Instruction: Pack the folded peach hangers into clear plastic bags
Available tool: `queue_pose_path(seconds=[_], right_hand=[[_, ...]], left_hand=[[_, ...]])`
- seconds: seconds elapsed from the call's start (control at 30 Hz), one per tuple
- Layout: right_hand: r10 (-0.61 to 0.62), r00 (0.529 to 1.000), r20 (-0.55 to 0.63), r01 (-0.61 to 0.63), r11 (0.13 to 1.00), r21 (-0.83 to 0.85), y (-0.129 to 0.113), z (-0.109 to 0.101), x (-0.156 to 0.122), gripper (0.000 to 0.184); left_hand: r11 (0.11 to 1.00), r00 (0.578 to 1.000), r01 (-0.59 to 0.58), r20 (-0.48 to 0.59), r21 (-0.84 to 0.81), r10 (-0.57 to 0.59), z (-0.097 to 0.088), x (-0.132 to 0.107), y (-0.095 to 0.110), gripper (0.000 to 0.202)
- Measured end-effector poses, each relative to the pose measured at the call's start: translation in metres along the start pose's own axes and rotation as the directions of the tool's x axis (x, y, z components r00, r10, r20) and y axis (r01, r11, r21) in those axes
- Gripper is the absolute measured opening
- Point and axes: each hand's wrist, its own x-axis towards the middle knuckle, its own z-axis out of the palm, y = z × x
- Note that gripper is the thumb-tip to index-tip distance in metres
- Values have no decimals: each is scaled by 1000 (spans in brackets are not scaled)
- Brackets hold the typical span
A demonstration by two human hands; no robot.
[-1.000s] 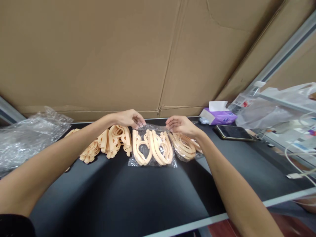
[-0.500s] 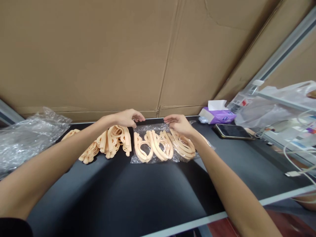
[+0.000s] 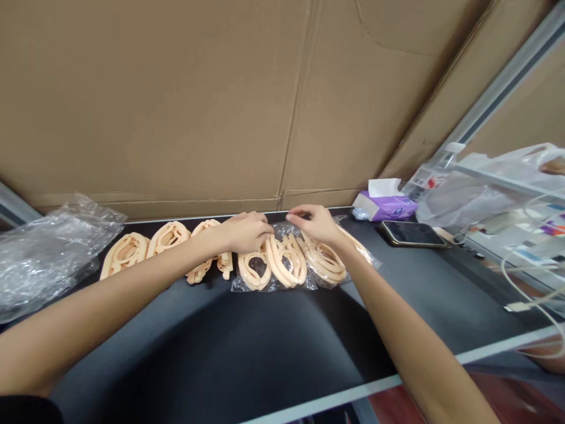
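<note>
Cream-coloured curved pieces lie in a clear plastic bag on the black table, with ring-like openings showing. My left hand is over the bag's upper left part, palm down. Its fingers are bent together at the top of the bagged pieces; what they pinch is hidden. Just right of it, my right hand is above the bag's upper edge, thumb and fingers brought close in a pinch. Anything thin between them is too small to make out. Under its wrist lies a second bagged bundle.
Loose cream pieces line the table's left side, partly behind my left forearm. Clear plastic bags are heaped at far left. A purple tissue pack, a phone and a cable are at right. A cardboard wall stands behind.
My left hand has moved right and down onto the top of the bagged pieces, its fingers closing. The right hand stays near the same spot, its thumb now stretched toward the left.
</note>
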Motion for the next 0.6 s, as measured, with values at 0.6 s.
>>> queue_pose_path(seconds=[0.6], right_hand=[[18,989,147,-7,997,-74,-4,4,-2,15]], left_hand=[[932,959,142,280,-334,-45,5,72,-36,38]])
